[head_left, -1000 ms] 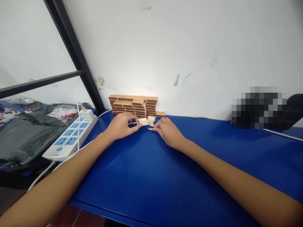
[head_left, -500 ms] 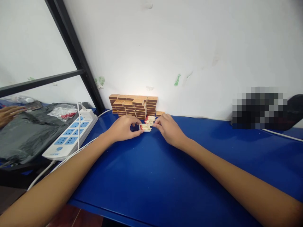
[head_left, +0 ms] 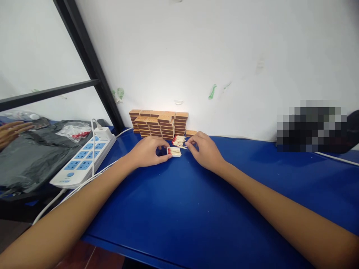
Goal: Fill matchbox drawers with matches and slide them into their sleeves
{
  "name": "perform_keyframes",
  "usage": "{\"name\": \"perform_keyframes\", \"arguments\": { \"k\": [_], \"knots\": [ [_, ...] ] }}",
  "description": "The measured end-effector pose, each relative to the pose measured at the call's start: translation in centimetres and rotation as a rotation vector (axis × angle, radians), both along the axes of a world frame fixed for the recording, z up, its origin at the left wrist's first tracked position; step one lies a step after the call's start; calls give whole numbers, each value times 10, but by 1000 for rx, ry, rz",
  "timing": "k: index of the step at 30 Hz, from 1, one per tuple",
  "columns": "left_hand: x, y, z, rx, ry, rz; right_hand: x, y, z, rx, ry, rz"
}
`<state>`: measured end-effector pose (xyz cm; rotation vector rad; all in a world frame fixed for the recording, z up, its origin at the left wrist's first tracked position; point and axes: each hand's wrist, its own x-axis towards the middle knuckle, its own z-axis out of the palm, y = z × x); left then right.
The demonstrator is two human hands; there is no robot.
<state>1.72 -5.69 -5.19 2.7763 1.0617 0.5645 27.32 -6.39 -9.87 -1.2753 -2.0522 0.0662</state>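
Note:
Thumb and fingers of my left hand [head_left: 151,151] grip the left end of a small white matchbox tray [head_left: 175,152], which holds red-tipped matches and rests on the blue table. Just behind the tray lies a loose pile of matches [head_left: 178,141]. My right hand [head_left: 203,149] is to the right of the pile, thumb and index finger close together near the ends of the matches; whether a match is between them is too small to tell. Stacked brown matchboxes [head_left: 159,125] stand behind, against the wall, with a single box [head_left: 191,133] at their right.
A white power strip [head_left: 84,158] with cables lies at the left of the blue table [head_left: 179,209]. Beyond it are a dark plastic bag [head_left: 36,149], a clear bag [head_left: 73,130] and another person's hand [head_left: 12,132]. A blurred dark object [head_left: 311,127] stands at the right.
My right hand has drawn slightly away to the right from the tray. The matches in the tray lie more evenly. The view has shifted a little.

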Motion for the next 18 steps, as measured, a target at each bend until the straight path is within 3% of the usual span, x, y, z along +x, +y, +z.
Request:
{"name": "perform_keyframes", "arguments": {
  "k": [6, 18],
  "knots": [
    [-1, -1, 3, 22, 52, 18, 2, 2, -9, -27, -49, 17],
    [-1, -1, 3, 6, 53, -9, -2, 2, -8, -81, -88, 59]
  ]
}}
